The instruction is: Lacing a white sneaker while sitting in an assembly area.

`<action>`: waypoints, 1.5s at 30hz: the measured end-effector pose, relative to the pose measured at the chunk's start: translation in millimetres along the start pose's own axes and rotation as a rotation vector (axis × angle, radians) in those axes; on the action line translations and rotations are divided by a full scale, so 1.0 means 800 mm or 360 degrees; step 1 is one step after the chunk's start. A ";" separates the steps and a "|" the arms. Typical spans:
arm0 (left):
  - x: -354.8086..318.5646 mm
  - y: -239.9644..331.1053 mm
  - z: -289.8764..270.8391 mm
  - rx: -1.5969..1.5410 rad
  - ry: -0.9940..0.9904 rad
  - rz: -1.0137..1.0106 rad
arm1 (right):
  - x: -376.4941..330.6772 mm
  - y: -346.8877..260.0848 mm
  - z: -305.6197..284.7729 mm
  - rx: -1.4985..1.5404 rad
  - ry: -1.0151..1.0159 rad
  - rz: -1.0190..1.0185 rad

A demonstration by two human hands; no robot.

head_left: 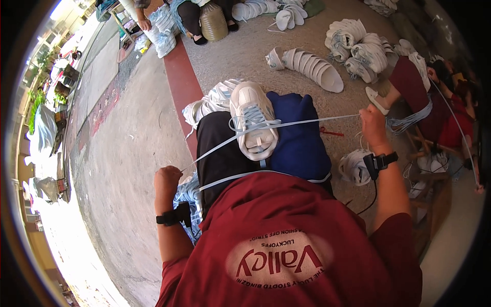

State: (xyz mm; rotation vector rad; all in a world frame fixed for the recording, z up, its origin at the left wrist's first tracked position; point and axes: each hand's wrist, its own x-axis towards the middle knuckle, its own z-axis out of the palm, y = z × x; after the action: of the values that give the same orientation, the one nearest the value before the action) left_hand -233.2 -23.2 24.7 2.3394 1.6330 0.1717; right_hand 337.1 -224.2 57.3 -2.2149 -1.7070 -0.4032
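Concrete floor strewn with white shoes, outdoors.

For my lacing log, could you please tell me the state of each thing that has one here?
Sneaker: sole down on the lap, partly laced.
Lace: pulled taut between both hands.
Left hand: fist shut on the lace.
Right hand: shut on the lace.
Sneakers on the floor: in rows, on their sides.

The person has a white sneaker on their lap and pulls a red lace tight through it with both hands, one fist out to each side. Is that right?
Not quite. The lace is pale blue, not red, as the head view shows. The rest holds: the white sneaker lies on the lap, and the left hand and right hand pull the lace out to either side.
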 end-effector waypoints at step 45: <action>0.070 0.273 0.066 -0.1638 -0.0283 0.0208 | 0.054 -0.267 0.119 0.1228 -0.0149 0.0388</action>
State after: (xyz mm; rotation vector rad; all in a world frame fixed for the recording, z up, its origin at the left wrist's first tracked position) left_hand -3.2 -49.6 35.3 1.5801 0.9344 0.6335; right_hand 144.0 -95.9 4.3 -1.8229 -1.2907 0.3713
